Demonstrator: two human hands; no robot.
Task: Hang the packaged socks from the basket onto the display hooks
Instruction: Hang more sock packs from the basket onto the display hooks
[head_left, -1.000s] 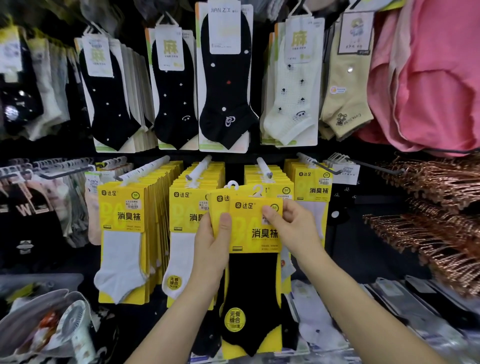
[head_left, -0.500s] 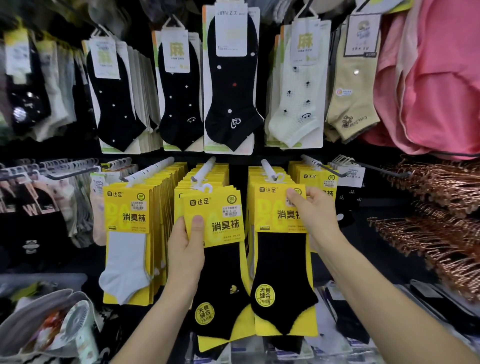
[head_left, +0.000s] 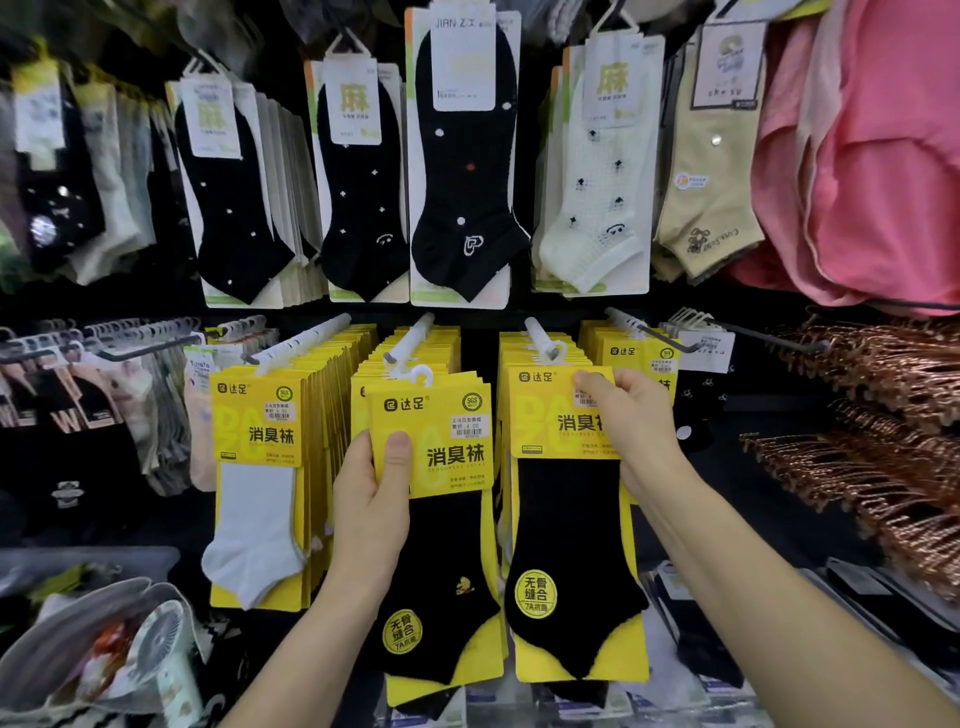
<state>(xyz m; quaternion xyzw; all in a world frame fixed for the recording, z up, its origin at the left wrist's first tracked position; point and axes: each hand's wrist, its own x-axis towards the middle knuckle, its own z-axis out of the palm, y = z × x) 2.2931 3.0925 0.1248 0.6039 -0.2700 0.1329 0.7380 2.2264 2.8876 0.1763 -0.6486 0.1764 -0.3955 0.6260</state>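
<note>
My left hand (head_left: 371, 499) grips a yellow pack of black socks (head_left: 441, 519) by its left edge, thumb on the card. Its white hanger loop (head_left: 422, 375) sits just below the tip of the middle display hook (head_left: 410, 340); I cannot tell whether it is on the hook. My right hand (head_left: 631, 426) pinches the top right corner of a second black-sock pack (head_left: 566, 519), which hangs at the front of the hook to the right (head_left: 540, 338). The basket is not in view.
A row of white-sock packs (head_left: 260, 467) hangs on the hook to the left. Patterned socks (head_left: 462, 156) fill the upper row. Pink garments (head_left: 872, 156) hang top right. Copper-coloured hangers (head_left: 893, 441) stick out at the right. A small fan (head_left: 156, 639) lies bottom left.
The overlapped packs were split: my right hand carried one to the right-hand hook, my left hand shifted the other left under the middle hook. Over the last half second little moved.
</note>
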